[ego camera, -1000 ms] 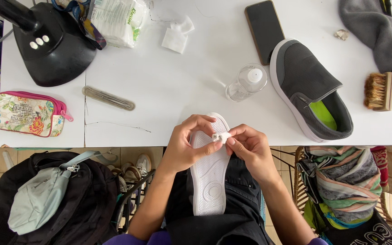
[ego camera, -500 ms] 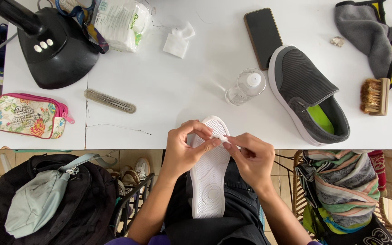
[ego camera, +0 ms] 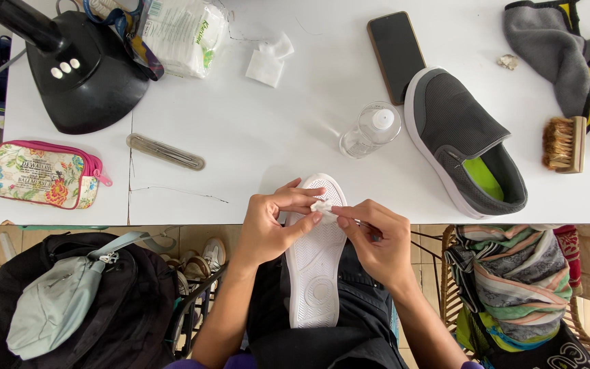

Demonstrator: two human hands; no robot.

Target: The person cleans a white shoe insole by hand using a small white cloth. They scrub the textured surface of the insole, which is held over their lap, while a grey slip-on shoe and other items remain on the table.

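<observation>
Upturned shoe [ego camera: 315, 260], white sole up, lies across the lap with its toe against the table's [ego camera: 254, 137] near edge. Left hand [ego camera: 271, 225] clasps the toe; right hand [ego camera: 377, 239] pinches a small white wad [ego camera: 321, 205] onto the sole, hands close together. Shoe looks light, rubber sole grippy, best gripped by its sides; wad soft.

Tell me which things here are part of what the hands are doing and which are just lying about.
In use: left hand, right hand, white shoe sole, small white wad.

Lying about: grey shoe, phone, clear bottle, brush, grey cloth, floral pouch, white pads.
</observation>
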